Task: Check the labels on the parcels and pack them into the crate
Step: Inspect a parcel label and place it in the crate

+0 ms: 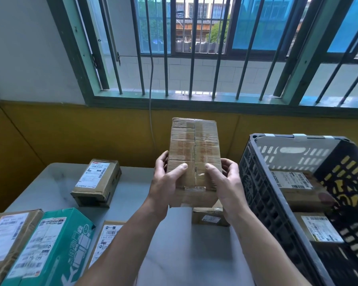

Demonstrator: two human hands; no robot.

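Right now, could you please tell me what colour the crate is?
The crate is black, shown best in the head view.

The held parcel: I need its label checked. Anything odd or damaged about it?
The held parcel shows only its taped seam side, with no label visible. The tape looks wrinkled and torn near its lower end; the cardboard is creased.

A: Where does the crate (262, 195) stand?
B: On the bench (174, 256), at its right side, with a rear parcel (296, 188) and a front parcel (316, 228) inside.
A: And the others?
B: The held parcel (192, 145) sits between left grip (165, 182) and right grip (225, 186), above the bench's middle; a small parcel (207, 217) lies beneath. Left, a back parcel (97, 180) lies behind a row: outer parcel (6, 240), middle parcel (50, 244), inner parcel (108, 238).
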